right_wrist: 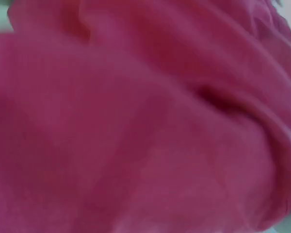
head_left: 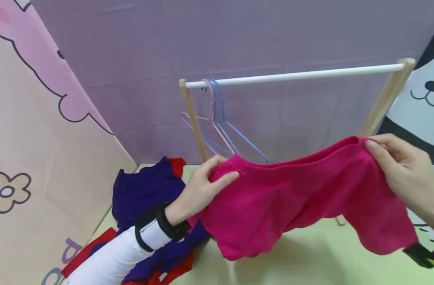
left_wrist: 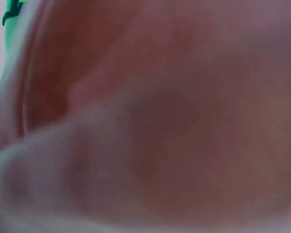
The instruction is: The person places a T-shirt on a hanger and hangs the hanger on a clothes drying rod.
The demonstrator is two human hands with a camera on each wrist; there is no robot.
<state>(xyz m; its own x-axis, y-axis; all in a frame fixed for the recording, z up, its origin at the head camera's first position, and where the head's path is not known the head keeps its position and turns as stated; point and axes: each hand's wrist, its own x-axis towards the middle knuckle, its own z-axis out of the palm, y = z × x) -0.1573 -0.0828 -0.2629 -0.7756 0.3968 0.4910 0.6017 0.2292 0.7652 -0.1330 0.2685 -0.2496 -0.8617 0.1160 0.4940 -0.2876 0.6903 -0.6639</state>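
Note:
A bright pink garment (head_left: pixel 273 198) is stretched between both hands in the head view, its open upper edge running from one hand to the other. My left hand (head_left: pixel 206 182) pinches its left upper corner, thumb in front. At the right upper corner, my right hand (head_left: pixel 405 166) pinches the cloth between thumb and curled fingers. Two lower parts of the garment hang down, with a gap in the hem between them; whether it is a shirt or shorts I cannot tell. Close, blurred pink cloth (right_wrist: pixel 136 145) fills the right wrist view. The left wrist view is mostly a dark reddish blur.
Behind the garment stands a rack with a white rail (head_left: pixel 295 77) and wooden posts. Several pink and blue hangers (head_left: pixel 217 103) hang at its left end. Dark purple and red clothes (head_left: pixel 145 194) lie piled on the pale surface at left. A purple wall (head_left: pixel 238 35) closes the back.

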